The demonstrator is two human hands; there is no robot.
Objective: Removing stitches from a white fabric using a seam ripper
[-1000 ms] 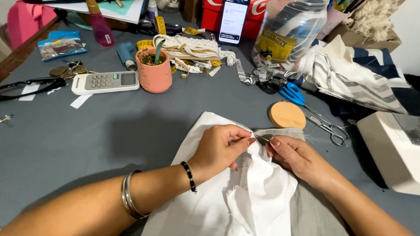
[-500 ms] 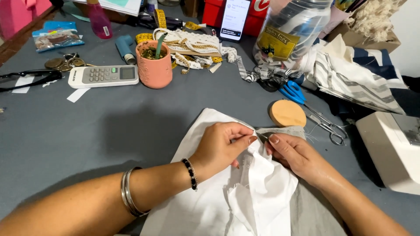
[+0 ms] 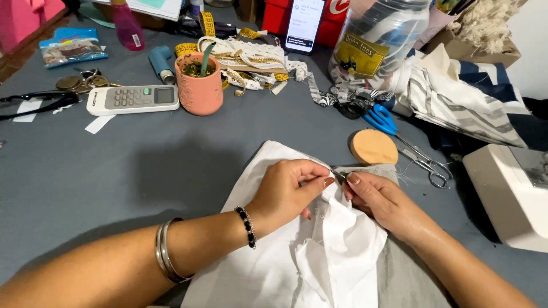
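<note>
The white garment lies on the grey counter, near and centre, its long axis running from near toward far. Both hands meet at its far edge: the left hand pinches the fabric from the left, the right hand pinches it just opposite, fingertips almost touching.

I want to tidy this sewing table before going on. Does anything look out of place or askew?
Mostly clutter. The yellow measuring tape and lace trims lie tangled behind the pink pot, and the clear jar lies tipped over. Both hands, left hand and right hand, pinch the white fabric; nothing looks spilled or torn.
</note>
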